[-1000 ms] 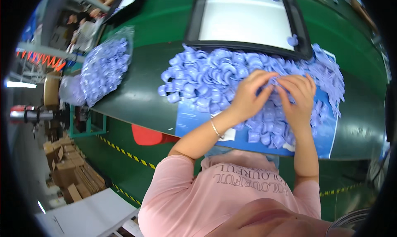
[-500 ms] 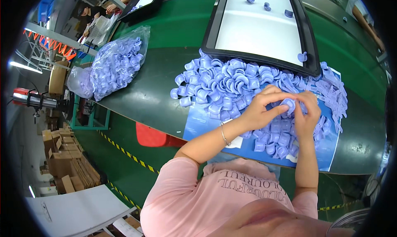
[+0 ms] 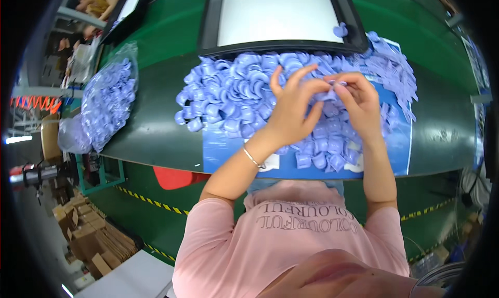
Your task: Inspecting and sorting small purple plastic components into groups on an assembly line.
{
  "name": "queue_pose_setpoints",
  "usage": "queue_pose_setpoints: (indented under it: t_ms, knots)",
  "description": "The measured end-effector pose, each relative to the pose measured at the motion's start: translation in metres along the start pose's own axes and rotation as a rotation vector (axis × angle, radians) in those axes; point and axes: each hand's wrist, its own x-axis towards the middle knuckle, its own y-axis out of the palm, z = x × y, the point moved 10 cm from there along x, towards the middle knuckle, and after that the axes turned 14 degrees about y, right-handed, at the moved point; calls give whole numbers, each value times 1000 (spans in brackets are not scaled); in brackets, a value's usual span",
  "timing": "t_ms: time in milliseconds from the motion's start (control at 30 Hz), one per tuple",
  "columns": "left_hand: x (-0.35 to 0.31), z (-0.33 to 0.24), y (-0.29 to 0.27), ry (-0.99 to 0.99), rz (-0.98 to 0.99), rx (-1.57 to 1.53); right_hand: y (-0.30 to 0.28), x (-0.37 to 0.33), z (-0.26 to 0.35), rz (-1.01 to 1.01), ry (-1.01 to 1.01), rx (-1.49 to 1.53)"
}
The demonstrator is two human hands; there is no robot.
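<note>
Above a heap of curved lavender plastic pieces (image 3: 241,82), my right hand (image 3: 362,104) pinches a small lavender plastic piece (image 3: 335,85) between thumb and fingertips. Its exact shape is mostly hidden by the fingers. My left hand (image 3: 293,108), with a bangle at the wrist, has its fingers spread and the thumb apart. Its index fingertip reaches close to the pinched piece; whether it touches cannot be made out. More curved pieces (image 3: 327,144) lie below the hands on a blue sheet (image 3: 218,152). Flat, strap-like lavender pieces (image 3: 392,69) are heaped beyond my right hand.
Behind the heap stands a black-rimmed tray (image 3: 280,47) with a white bottom, one lavender piece (image 3: 340,30) at its right side. A clear bag (image 3: 109,103) full of lavender pieces rests on the table's left. A red stool (image 3: 176,178) stands below the table edge. Another person works far left.
The whole view has shifted. My left hand has opened and its fingers have spread, while both hands earlier closed around a lavender piece. A small piece is now in my right fingertips.
</note>
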Motion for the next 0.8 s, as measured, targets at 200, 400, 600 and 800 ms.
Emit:
queue_pose_setpoints:
  t_ms: [200, 400, 600, 800]
  knots:
    - [-21, 43, 11, -449, -269, -840, 20, -19, 33, -161, -381, -501]
    - [-20, 39, 14, -455, -227, -790, 25, -31, 41, -189, -561, -580]
    - [-20, 31, 16, -365, -100, -587, 20, -27, 44, -299, -513, -724]
    - [-18, 31, 16, -342, -122, -583, 16, -27, 44, -317, -513, -703]
